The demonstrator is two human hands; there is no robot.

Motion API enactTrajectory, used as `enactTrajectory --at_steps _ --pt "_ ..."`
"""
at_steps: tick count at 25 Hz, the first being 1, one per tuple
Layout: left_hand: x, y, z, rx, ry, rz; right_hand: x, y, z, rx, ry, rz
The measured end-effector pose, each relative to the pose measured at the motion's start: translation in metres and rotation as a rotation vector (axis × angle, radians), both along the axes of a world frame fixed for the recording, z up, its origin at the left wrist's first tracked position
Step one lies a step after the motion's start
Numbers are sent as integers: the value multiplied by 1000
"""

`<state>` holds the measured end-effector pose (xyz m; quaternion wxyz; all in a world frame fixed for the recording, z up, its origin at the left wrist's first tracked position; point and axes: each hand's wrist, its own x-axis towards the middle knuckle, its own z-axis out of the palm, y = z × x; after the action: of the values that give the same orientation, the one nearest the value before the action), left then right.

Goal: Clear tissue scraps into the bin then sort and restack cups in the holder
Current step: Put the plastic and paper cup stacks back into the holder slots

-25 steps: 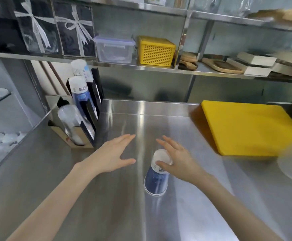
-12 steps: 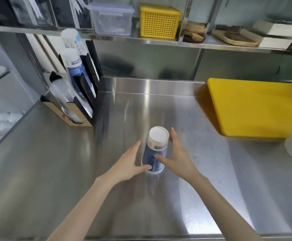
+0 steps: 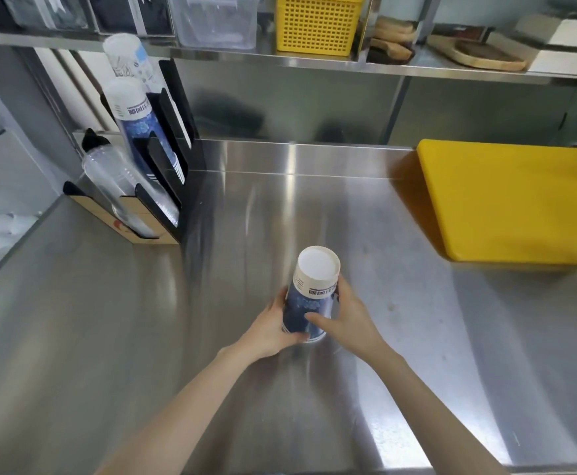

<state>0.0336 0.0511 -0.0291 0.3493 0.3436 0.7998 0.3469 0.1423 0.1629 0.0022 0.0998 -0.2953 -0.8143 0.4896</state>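
Clasping an upside-down blue paper cup (image 3: 309, 296), white base up: left hand (image 3: 273, 329), right hand (image 3: 347, 318).

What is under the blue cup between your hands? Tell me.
The blue cup stands upside down on the steel counter, gripped by the left hand and right hand. Its inside is covered.

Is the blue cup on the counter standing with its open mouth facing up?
No, the blue cup stands upside down on the steel counter, its closed white base on top, with the left hand and right hand around it.
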Motion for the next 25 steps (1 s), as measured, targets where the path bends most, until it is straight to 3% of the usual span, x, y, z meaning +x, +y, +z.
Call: enactTrajectory --at_steps 10,25 --pt "-16 6 6 34 -20 109 -15 1 16 -15 5 -30" --pt "-83 -60 109 313 234 267 -90 -54 130 95 222 121"
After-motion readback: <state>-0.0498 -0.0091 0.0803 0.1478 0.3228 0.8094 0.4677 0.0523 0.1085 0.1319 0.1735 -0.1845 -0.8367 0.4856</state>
